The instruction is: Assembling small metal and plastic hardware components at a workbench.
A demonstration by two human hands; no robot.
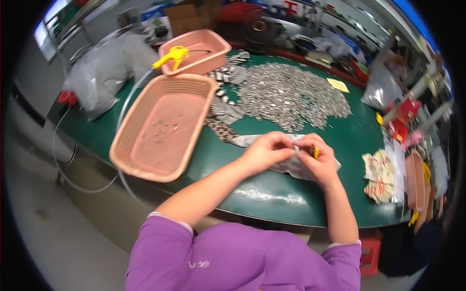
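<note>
Piece in hand: you pinch a small part with a yellow bit between both hands, above the near middle of the green tabletop; it is too small and too covered to tell its long axis or which way it points.
Left hand: your grip is closed, fingertips meeting the right hand's at the small part.
Right hand: your grip is clamped on the same part, the yellow bit showing at the fingers.
Underneath: a grey plastic bag lies flat below your hands, its long axis running left to right.
Progress: the wide heap of small silvery pieces beyond your hands looks large, and the near pink basket to your left holds only a few bits, so most of the work seems left.
Farther out: a second pink basket carries a yellow air gun; crumpled rags lie at your right.
</note>
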